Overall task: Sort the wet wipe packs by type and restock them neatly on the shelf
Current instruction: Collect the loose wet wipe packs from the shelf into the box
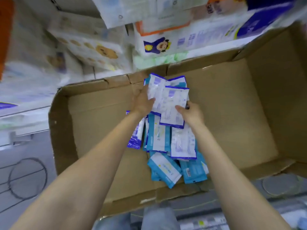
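A heap of wet wipe packs lies in a large open cardboard box (103,123). Some packs are white with purple edges (182,143), others are light blue (164,171). My left hand (142,102) grips a bunch of purple-edged packs (159,90) from the left, thumb on top. My right hand (191,113) pinches the front purple-edged pack (174,107) at its right side. Both hands are raised over the far end of the heap. One dark purple pack (134,140) lies at the heap's left edge.
Shelves (25,113) at left and behind the box carry stacked tissue and diaper packages (166,39). The box's right half (232,113) is bare cardboard with tall flaps. Grey floor (25,171) lies at left, my knees below.
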